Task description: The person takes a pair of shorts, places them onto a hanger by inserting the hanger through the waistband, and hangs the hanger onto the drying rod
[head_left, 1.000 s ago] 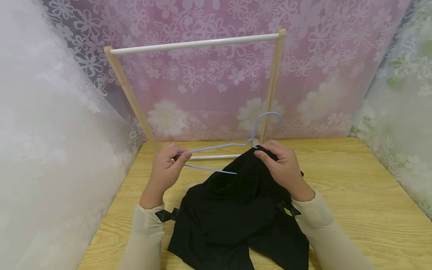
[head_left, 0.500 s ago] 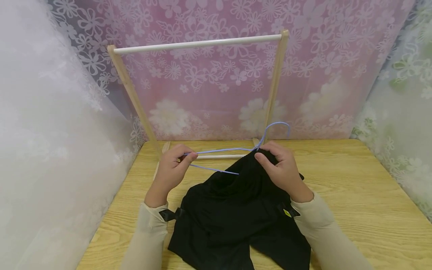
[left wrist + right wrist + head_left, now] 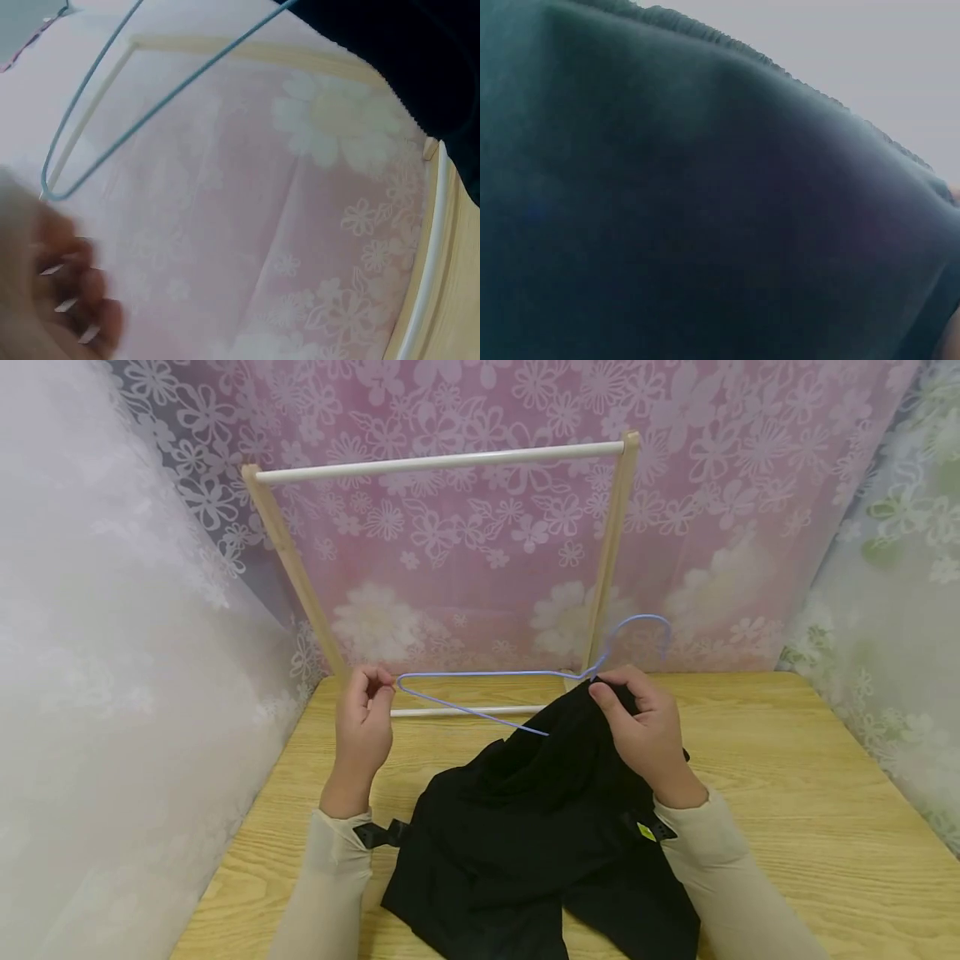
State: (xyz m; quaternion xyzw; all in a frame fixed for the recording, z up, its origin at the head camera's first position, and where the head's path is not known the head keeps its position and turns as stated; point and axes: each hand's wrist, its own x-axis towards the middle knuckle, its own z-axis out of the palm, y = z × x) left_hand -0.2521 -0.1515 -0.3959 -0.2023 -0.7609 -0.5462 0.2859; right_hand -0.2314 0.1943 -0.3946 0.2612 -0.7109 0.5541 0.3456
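A blue wire clothes hanger (image 3: 487,674) is partly inside a black garment (image 3: 495,852). Its left end sticks out bare and its hook rises at the right. My right hand (image 3: 641,727) pinches the garment's top edge beside the base of the hook. My left hand (image 3: 363,718) is just left of the hanger's bare end, fingers loosely curled and apart from the wire. In the left wrist view the hanger's end (image 3: 56,195) hangs free above the blurred left hand (image 3: 60,285). Dark cloth (image 3: 705,195) fills most of the right wrist view.
Behind the hands stands a rack with wooden posts (image 3: 296,568) and a white top rail (image 3: 442,462). A lower white rail (image 3: 465,712) runs near the table. The wooden table (image 3: 810,810) reaches back to a pink flowered curtain (image 3: 465,568).
My left hand has let go of the hanger's left end and moved slightly left of it. The hook has shifted right, and my right hand has moved a little right with the garment.
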